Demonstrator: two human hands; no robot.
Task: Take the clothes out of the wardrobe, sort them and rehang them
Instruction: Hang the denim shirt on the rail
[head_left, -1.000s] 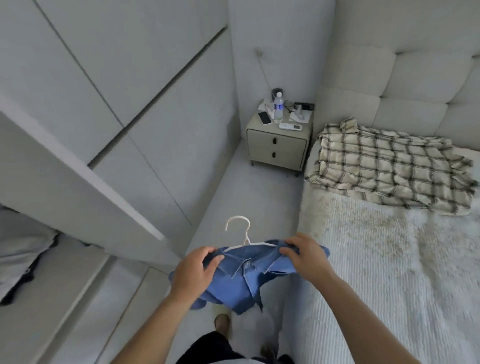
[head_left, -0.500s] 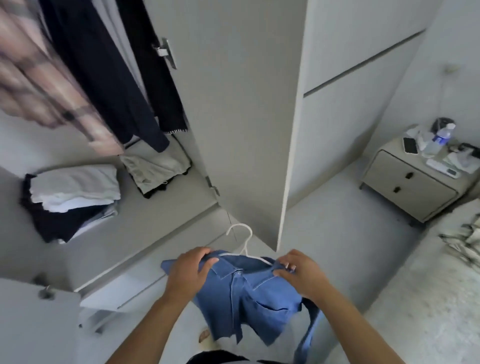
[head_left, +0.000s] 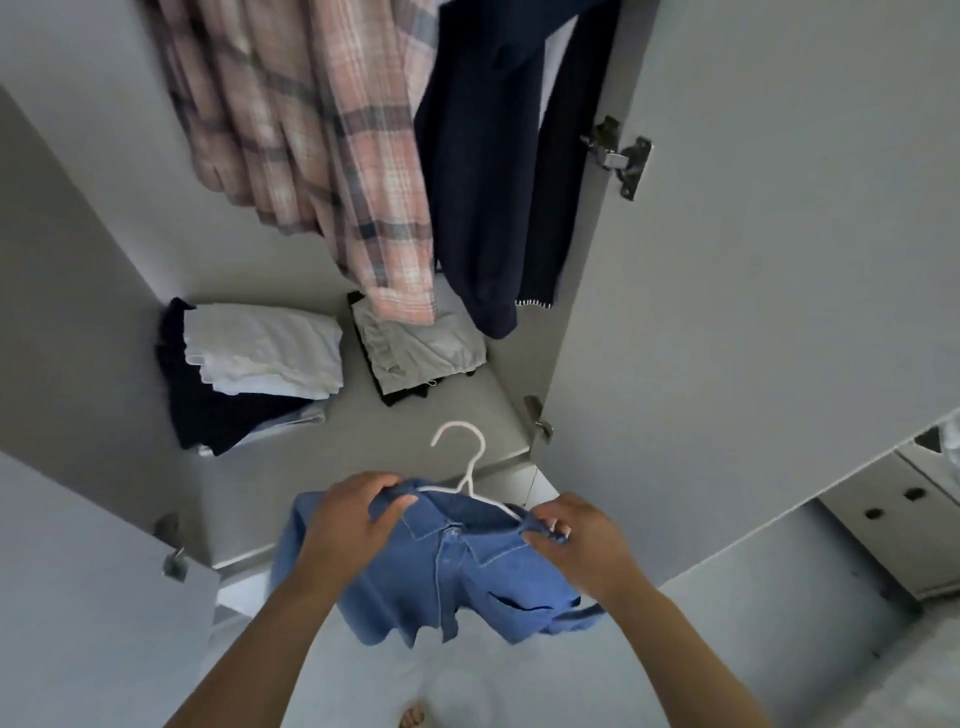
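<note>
A blue denim shirt (head_left: 457, 577) hangs on a white hanger (head_left: 467, 462) in front of the open wardrobe. My left hand (head_left: 353, 525) grips the shirt's left shoulder and collar. My right hand (head_left: 576, 540) pinches its right shoulder over the hanger's arm. The hanger's hook stands free above the collar. Inside the wardrobe hang a pink plaid shirt (head_left: 322, 140) and a dark navy garment (head_left: 493, 171).
On the wardrobe shelf (head_left: 467, 410) lie a folded stack of white and dark clothes (head_left: 249, 364) and a folded grey piece (head_left: 415, 348). The open right door (head_left: 753, 260) with its hinge (head_left: 621, 156) stands close. A bedside drawer unit (head_left: 898, 519) is at the right edge.
My view has swung left from the bed to face the wardrobe's inside. Both hands keep hold of the denim shirt on its hanger, now in front of the shelf.
</note>
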